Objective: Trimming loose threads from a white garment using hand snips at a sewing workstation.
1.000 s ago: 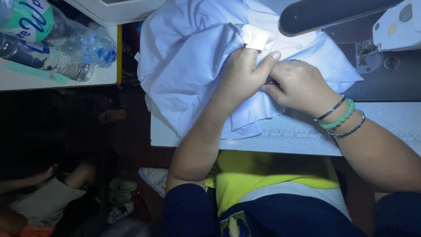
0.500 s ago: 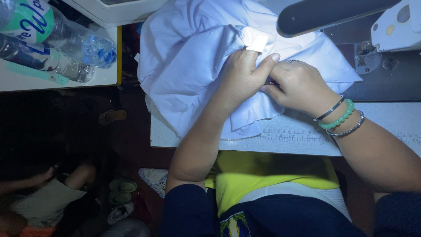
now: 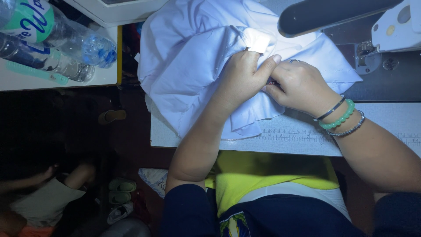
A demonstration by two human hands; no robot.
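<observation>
Nothing moved since before: my left hand (image 3: pixel 240 77) and right hand (image 3: pixel 298 85) still pinching white garment (image 3: pixel 184 66) mid-frame; sewing machine (image 3: pixel 372 26) upper right, plastic bottles (image 3: pixel 57 44) upper left.

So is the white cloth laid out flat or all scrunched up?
Scrunched up. The white cloth lies heaped in folds on the sewing table, and the left hand and right hand pinch it together.

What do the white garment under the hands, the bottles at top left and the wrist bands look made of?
White garment: thin woven cloth, matte, judging by its soft creases and folds. Bottles: clear plastic, glossy, see-through with highlights. On the right wrist, green bead bracelet: smooth, possibly stone or glass; the two thin bangles look like metal, shiny.
</observation>
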